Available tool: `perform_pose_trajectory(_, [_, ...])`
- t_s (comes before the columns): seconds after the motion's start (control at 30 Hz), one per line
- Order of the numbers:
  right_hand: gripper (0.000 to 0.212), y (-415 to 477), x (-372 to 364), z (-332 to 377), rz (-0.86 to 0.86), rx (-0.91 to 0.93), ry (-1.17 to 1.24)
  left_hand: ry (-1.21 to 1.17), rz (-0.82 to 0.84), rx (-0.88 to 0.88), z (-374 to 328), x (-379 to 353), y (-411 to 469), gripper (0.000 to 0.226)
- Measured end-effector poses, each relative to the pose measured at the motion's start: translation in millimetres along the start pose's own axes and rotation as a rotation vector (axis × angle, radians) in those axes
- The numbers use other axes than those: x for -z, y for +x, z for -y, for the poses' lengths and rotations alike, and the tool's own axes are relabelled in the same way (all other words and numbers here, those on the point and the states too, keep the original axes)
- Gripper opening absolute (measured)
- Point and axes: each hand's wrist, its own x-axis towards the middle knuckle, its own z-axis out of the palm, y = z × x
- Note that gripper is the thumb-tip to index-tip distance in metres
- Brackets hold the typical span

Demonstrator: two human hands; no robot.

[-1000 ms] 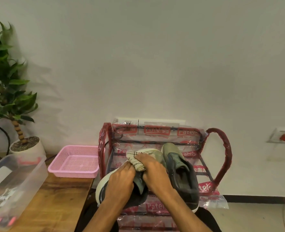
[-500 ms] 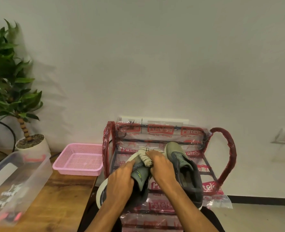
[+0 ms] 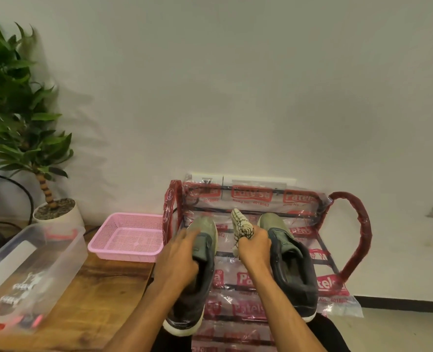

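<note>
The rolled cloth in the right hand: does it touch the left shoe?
Apart. The head view shows a strip of the plastic-wrapped rack between the rolled cloth and the left shoe.

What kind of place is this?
Probably a home room or office. A red metal shoe rack in printed plastic wrap stands by the white wall, beside a wooden table with a pink plastic basket and a potted green plant. The left hand holds an olive-green sneaker, the right hand a rolled cream cloth.
</note>
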Motion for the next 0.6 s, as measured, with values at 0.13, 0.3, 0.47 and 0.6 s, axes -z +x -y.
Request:
perform_pose_trajectory(0.13, [0.021,4.1,-1.8,-1.5,0.01,0.028,-0.048,0.237,0.032,-0.27,-15.5,1.5,5.5,0.083])
perform_pose_trajectory(0.3, [0.027,14.0,-6.4,-9.9,0.131,0.106,-0.151,0.454,0.189,-0.297,-11.6,-6.1,10.2,0.087])
perform_pose_trajectory(0.47, [0.053,18.9,-4.5,-9.4,0.186,0.274,-0.259,0.378,0.177,-0.359,-15.4,-13.0,-0.1,0.064])
perform_pose_trajectory(0.6, [0.06,25.3,-9.8,-12.8,0.235,0.488,-0.318,0.339,0.13,-0.384,-11.1,-23.9,-3.6,0.05])
